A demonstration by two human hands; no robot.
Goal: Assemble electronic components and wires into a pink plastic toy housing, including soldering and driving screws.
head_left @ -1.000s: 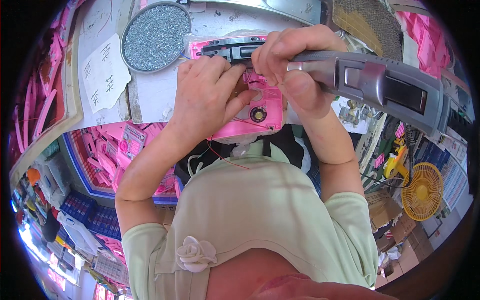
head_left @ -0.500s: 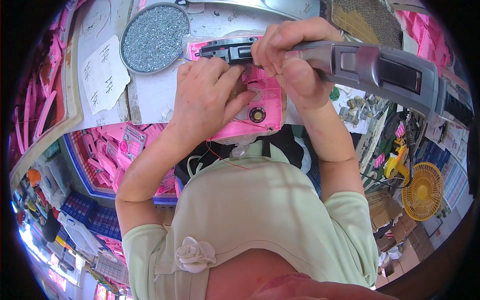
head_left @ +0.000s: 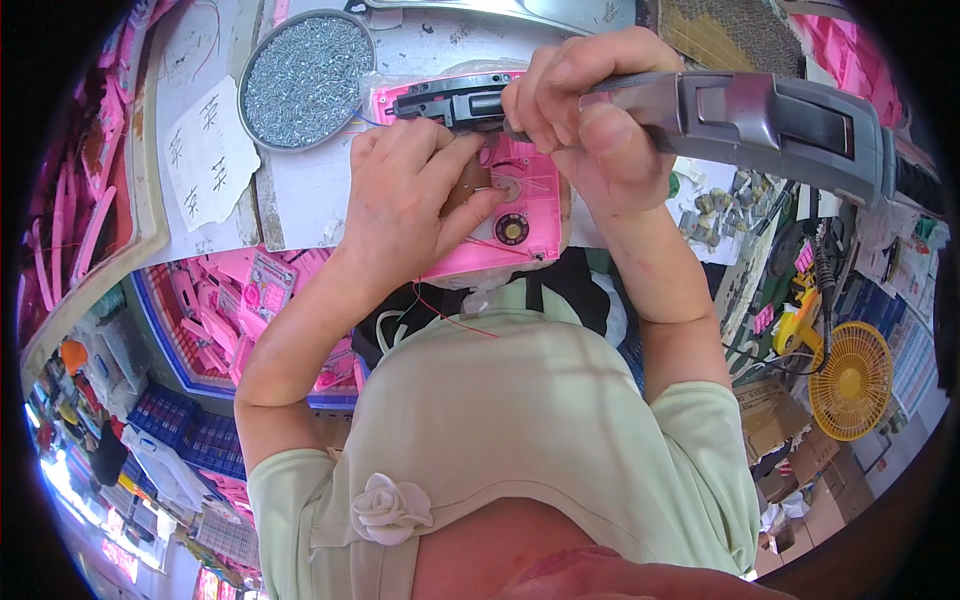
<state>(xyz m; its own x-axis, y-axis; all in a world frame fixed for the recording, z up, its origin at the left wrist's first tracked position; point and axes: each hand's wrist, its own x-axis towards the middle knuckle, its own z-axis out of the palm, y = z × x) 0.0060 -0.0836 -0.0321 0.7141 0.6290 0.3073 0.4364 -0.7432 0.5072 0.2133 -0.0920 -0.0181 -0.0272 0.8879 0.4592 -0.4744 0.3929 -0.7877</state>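
Observation:
A pink plastic housing (head_left: pixel 545 195) lies with its inside up on the table's near edge, with a small round speaker (head_left: pixel 512 229) and a brown piece inside. Along its far side runs a black plastic part (head_left: pixel 450 101). My left hand (head_left: pixel 405 190) grips the housing, bent fingers at the black part and thumb over the inside; the fingertips are partly hidden. My right hand (head_left: pixel 600 110) is closed round the front end of a grey electric screwdriver (head_left: pixel 770 125), held above the housing. Its body stretches right to a black cord end. The driver's tip is hidden behind my fingers.
Left of the housing stands a round dish of small screws (head_left: pixel 306 80), beside a torn sheet of paper (head_left: pixel 203 155). A blue-edged crate of pink parts (head_left: pixel 225 315) sits below the table. Small metal pieces (head_left: pixel 722 215) and a yellow fan (head_left: pixel 850 380) are at the right.
The screwdriver's body has swung slightly upward in the picture, and my right hand has tilted with it. My left hand stays at the housing, nearly unmoved.

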